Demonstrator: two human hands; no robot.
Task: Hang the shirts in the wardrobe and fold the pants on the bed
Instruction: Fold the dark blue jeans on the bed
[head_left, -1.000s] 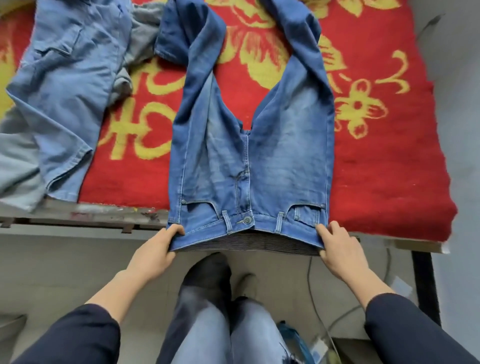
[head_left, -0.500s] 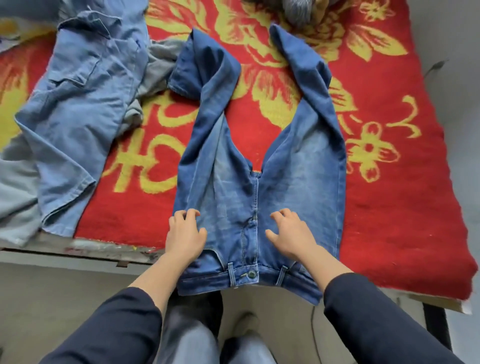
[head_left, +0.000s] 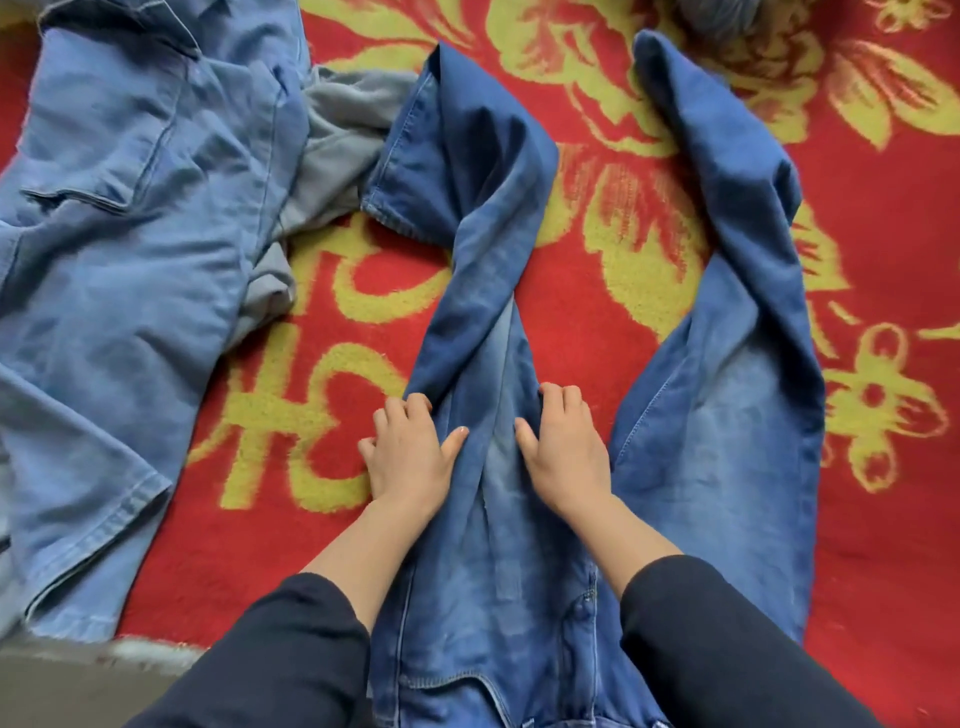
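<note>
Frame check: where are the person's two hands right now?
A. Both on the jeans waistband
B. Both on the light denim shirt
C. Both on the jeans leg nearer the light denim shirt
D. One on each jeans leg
C: the left hand and right hand sit at opposite edges of the blue jeans leg that lies nearer the light denim shirt, with their fingers curled onto its fabric.

Jeans (head_left: 691, 467) on the blanket (head_left: 883, 519), denim shirt (head_left: 130, 260) to their left.
</note>
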